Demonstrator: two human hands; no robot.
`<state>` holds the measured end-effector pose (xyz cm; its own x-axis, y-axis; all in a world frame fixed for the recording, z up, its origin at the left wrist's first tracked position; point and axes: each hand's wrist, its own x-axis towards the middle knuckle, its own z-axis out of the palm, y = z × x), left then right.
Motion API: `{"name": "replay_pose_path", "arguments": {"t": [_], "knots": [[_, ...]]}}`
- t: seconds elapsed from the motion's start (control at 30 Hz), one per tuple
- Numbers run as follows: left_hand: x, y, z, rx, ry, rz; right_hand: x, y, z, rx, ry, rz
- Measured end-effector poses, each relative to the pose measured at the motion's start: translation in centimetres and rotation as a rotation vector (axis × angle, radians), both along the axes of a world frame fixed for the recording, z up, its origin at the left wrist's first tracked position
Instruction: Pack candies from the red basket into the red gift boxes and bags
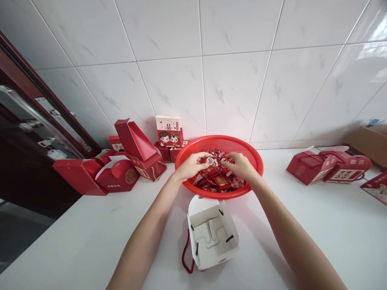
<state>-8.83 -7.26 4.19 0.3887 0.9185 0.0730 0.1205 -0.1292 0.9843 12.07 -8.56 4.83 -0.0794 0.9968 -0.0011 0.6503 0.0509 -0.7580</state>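
Note:
A red plastic basket [256, 161] stands by the tiled wall with many red-wrapped candies [222, 181] in it. Over its left part, my left hand [193, 165] pinches a red packet with white characters [212, 162]. My right hand [241, 164], at the right, has its fingers closed on a red packet with a small printed figure [224, 161]. Both packets are held side by side above the pile. In front of the basket sits an open white-lined box [214, 233] with nothing inside, a dark red cord [187, 257] hanging at its left.
Several red gift boxes [121, 173] stand at the left, with a printed card box [169, 132] behind them. Two closed red boxes [313, 165] are at the right, near a brown carton [367, 143]. A dark door [27, 153] is at the far left.

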Motion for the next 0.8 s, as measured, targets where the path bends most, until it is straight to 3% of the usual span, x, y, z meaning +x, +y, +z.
{"name": "replay_pose_path", "arguments": {"t": [0.23, 0.43, 0.6, 0.7, 0.8], "knots": [[-0.10, 0.16, -0.25, 0.027, 0.004, -0.011, 0.11, 0.20, -0.13, 0.108, 0.048, -0.022], [-0.20, 0.18, -0.11, 0.063, 0.001, -0.048, 0.31, 0.18, -0.19, 0.153, 0.304, 0.220], [-0.16, 0.14, -0.12, 0.130, 0.092, -0.038, 0.32, 0.14, -0.17, 0.179, 0.430, 0.267], [-0.17, 0.27, -0.48, 0.162, 0.246, 0.011, 0.32, 0.03, -0.07, 0.234, 0.564, 0.167], [0.01, 0.22, -0.57, 0.174, 0.578, 0.019, 0.29, -0.20, 0.12, 0.221, 0.631, 0.078]]}}
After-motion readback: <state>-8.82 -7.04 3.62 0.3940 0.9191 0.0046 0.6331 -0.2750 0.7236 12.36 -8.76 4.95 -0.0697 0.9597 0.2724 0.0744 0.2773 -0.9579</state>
